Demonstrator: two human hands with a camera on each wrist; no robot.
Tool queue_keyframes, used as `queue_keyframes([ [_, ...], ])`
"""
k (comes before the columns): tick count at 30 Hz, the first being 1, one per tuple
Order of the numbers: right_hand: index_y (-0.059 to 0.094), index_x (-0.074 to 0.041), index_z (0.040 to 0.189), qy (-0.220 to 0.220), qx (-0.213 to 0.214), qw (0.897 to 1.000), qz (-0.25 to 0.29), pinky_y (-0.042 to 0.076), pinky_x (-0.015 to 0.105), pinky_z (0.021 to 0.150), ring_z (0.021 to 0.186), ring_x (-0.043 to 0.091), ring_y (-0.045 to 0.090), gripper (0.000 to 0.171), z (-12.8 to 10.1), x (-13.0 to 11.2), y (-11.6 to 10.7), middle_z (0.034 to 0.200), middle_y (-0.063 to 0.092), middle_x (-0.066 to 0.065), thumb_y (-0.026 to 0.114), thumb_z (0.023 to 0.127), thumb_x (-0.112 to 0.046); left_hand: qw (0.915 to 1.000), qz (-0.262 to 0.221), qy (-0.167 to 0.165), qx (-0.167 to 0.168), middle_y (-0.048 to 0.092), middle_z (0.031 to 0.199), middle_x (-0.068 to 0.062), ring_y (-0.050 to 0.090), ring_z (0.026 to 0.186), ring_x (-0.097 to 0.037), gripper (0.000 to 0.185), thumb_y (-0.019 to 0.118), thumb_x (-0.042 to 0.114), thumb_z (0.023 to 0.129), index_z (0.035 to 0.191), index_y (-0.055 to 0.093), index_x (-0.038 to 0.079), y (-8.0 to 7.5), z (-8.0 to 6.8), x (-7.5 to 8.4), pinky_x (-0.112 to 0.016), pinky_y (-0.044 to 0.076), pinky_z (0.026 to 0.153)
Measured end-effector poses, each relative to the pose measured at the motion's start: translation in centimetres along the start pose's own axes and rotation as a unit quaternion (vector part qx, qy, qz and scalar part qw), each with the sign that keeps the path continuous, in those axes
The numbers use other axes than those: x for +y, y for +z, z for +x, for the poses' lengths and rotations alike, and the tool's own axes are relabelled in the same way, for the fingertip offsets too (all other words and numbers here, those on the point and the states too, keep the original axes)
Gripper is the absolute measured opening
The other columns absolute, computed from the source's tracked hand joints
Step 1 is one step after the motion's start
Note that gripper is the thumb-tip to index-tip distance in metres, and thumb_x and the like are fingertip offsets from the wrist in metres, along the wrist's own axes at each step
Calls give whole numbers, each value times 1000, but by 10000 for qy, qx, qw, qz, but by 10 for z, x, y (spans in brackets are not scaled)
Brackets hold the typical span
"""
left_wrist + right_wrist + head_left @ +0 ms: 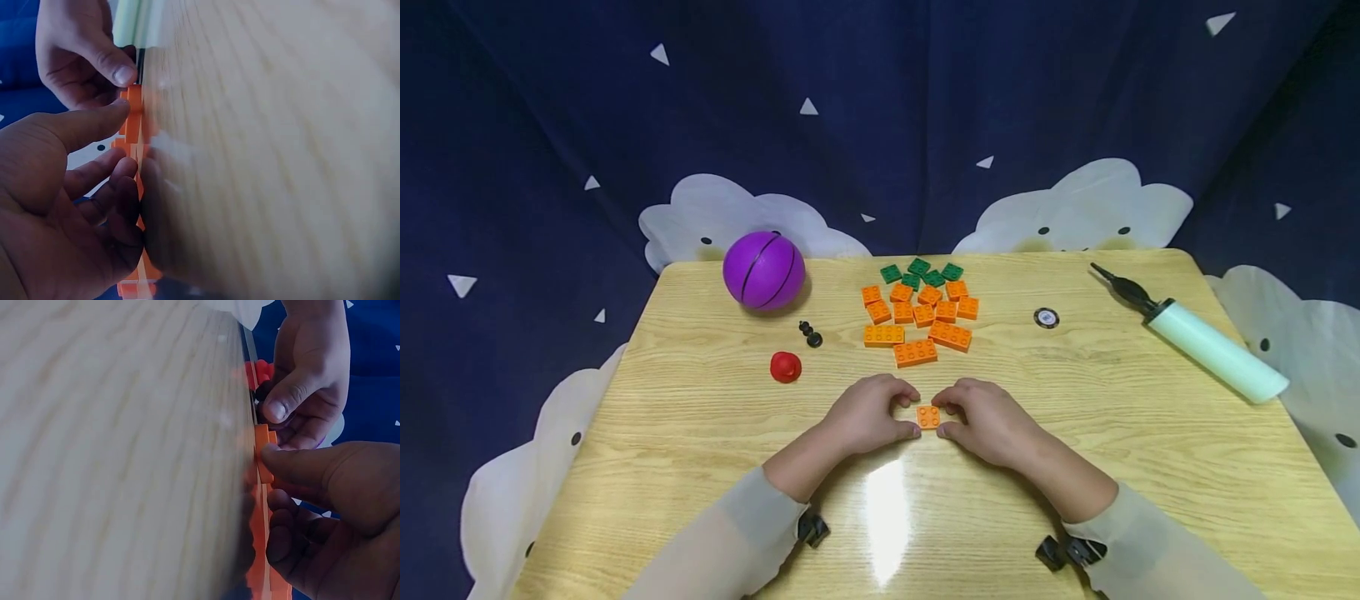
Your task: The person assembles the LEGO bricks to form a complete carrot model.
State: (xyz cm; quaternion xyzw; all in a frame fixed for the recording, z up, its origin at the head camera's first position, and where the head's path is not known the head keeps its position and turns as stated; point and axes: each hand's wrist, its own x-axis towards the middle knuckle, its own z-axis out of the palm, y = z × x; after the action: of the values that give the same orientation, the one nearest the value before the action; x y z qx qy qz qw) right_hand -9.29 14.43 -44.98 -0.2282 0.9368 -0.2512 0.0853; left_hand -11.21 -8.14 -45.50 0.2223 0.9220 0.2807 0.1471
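A small square orange toy brick [928, 417] lies studs up on the table between both hands. My right hand [994, 423] holds its right side, thumb at the near corner and curved index finger at the far one. On the other side my left hand [871, 415] curves loosely, its thumb tip right at the near left corner and its index fingertip just beyond the far left one. In the left wrist view the left thumb overlaps the brick [133, 112]. Beyond the hands lie longer orange bricks [915, 353] and several small square orange bricks [923, 315].
Several green bricks [919, 267] lie at the back. To the left are a purple ball [764, 271], a small black figure [810, 334] and a red hat-shaped piece [786, 367]. A black-and-white chip [1047, 317] and a pale green hand pump [1213, 350] lie to the right.
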Motion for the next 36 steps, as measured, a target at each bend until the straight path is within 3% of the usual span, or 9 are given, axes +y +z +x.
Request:
queue_keyframes([
  [12, 75, -8, 117, 121, -44, 9999, -27, 48, 35, 76, 79, 13, 54, 34, 15, 4, -2, 87, 62, -4, 84, 88, -22, 9998, 198, -20, -47, 64, 91, 9, 58, 83, -11, 34, 88, 36, 83, 110, 75, 19, -3, 16, -3, -31, 49, 81],
  [24, 74, -9, 118, 196, -176, 9996, 60, 48, 37, 75, 79, 15, 55, 33, 27, 9, -14, 86, 62, -4, 82, 90, -23, 9998, 2, -63, -162, 65, 90, 1, 55, 80, -13, 31, 84, 31, 88, 112, 73, 15, -7, 25, 0, -31, 46, 75],
  [29, 74, -8, 120, 135, 33, 9999, 61, 50, 39, 76, 80, 16, 58, 30, 34, 13, -19, 89, 65, -2, 75, 94, -21, 9999, 48, 20, -117, 64, 88, 0, 54, 78, -13, 30, 84, 30, 89, 112, 72, 15, -7, 25, 0, -31, 46, 75],
  [36, 72, -8, 126, 287, 387, 9988, 59, 51, 43, 81, 87, 22, 60, 38, 47, 16, -21, 96, 68, 4, 77, 92, -23, 9999, 70, 71, -100, 64, 87, 0, 53, 77, -13, 30, 84, 31, 89, 111, 71, 15, -7, 24, -2, -31, 45, 74],
])
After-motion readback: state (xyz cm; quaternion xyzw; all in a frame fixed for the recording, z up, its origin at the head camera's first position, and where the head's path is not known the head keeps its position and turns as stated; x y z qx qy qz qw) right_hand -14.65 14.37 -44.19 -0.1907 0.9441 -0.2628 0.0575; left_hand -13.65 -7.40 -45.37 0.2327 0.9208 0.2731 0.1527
